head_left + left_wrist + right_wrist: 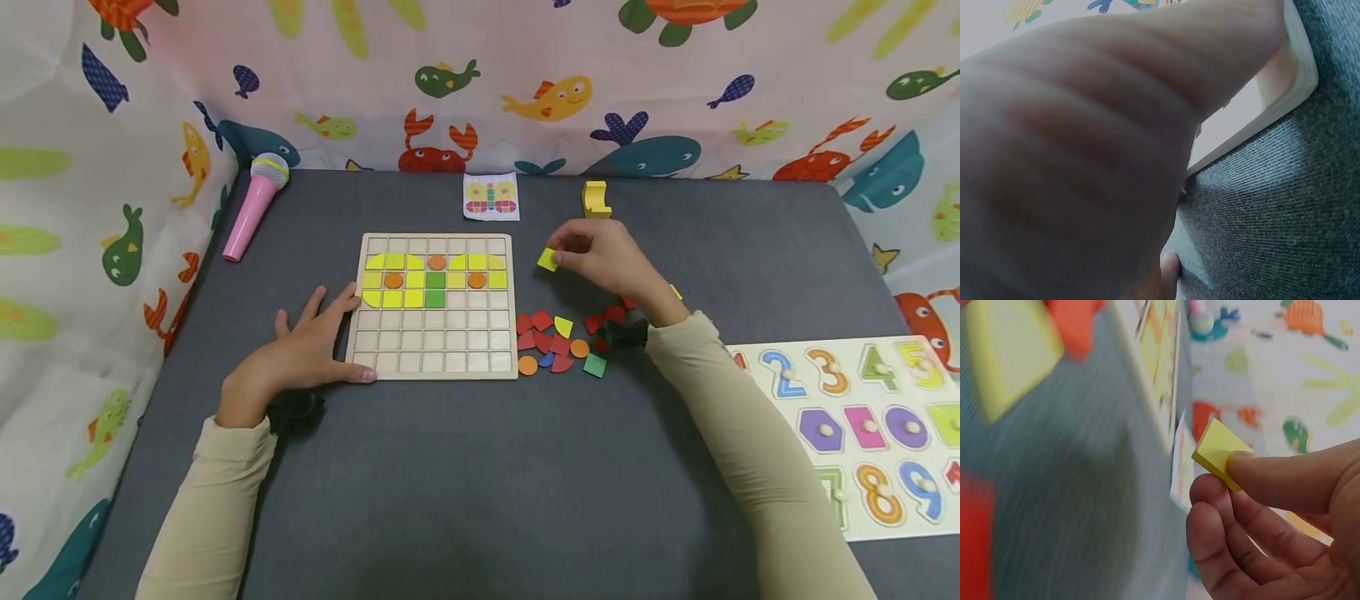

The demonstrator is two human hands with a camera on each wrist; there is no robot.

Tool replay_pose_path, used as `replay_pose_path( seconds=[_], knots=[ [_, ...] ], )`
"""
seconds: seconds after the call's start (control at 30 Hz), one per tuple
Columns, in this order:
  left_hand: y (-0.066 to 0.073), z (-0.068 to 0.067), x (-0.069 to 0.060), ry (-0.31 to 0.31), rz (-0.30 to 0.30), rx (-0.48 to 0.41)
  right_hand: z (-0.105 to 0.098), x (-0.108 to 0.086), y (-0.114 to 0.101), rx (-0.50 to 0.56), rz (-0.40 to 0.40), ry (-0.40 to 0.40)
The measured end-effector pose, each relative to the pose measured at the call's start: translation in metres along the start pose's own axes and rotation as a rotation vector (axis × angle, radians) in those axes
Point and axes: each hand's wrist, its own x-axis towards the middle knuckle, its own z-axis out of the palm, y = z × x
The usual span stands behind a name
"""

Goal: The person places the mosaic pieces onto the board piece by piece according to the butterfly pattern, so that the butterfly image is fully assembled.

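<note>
A yellow square tile (547, 260) is pinched between the thumb and fingers of my right hand (603, 258), held to the right of a wooden grid board (442, 362). The right wrist view shows the same yellow tile (1217, 450) up close at the fingertips. My left hand (303, 350) rests against the board's left side with fingers spread and its thumb on the near left corner. Yellow, orange and green tiles (435, 288) fill part of the board's upper rows. Loose red, orange, yellow, green and blue tiles (559, 344) lie beside the board's right edge.
Behind the board lies a small card (491, 197) with a butterfly pattern. A yellow block (596, 200) stands at the back, a pink toy microphone (255, 208) at the back left. A number and shape puzzle board (862, 392) lies on the right. Printed fabric (330, 83) borders the table.
</note>
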Motion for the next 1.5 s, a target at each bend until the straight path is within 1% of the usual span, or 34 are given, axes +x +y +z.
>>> replay_pose_path(
  seconds=[0.1, 0.27, 0.4, 0.53, 0.6, 0.7, 0.9, 1.0, 1.07, 1.13, 1.23, 1.33, 1.43, 1.5],
  knots=[
    [0.0, 0.0, -0.001, -0.006, -0.003, -0.001, 0.017, 0.012, -0.017, 0.029, -0.065, -0.031],
    [0.001, 0.0, -0.002, -0.006, -0.003, -0.005, 0.047, 0.026, -0.039, 0.053, -0.165, -0.112],
    [0.0, 0.0, -0.002, 0.0, 0.006, -0.004, 0.069, 0.032, -0.051, 0.033, -0.222, -0.175],
    [0.0, 0.0, -0.001, 0.005, 0.018, -0.005, 0.087, 0.036, -0.06, -0.015, -0.269, -0.229],
    [0.0, 0.001, 0.0, 0.007, 0.018, 0.004, 0.093, 0.037, -0.063, -0.055, -0.289, -0.235],
    [0.001, 0.001, 0.0, 0.009, 0.016, 0.016, 0.1, 0.037, -0.066, -0.125, -0.316, -0.22],
    [0.001, 0.001, -0.001, 0.012, 0.017, 0.022, 0.106, 0.035, -0.069, -0.232, -0.365, -0.201],
    [0.001, 0.0, -0.001, 0.013, 0.015, 0.022, 0.107, 0.033, -0.071, -0.252, -0.378, -0.227],
    [0.001, 0.0, -0.002, 0.011, 0.013, 0.017, 0.107, 0.031, -0.071, -0.251, -0.383, -0.252],
    [0.0, -0.001, -0.002, 0.007, 0.011, 0.012, 0.105, 0.028, -0.069, -0.223, -0.375, -0.273],
    [0.0, 0.0, -0.002, 0.006, 0.015, 0.002, 0.092, 0.02, -0.063, -0.18, -0.352, -0.257],
    [0.0, 0.0, -0.002, 0.006, 0.017, -0.002, 0.068, 0.007, -0.05, -0.147, -0.323, -0.197],
    [0.0, 0.001, -0.002, 0.009, 0.019, 0.003, 0.036, -0.011, -0.031, -0.177, -0.275, -0.117],
    [0.0, 0.0, -0.003, 0.014, 0.02, 0.002, 0.015, -0.025, -0.017, -0.206, -0.229, -0.066]
  ],
)
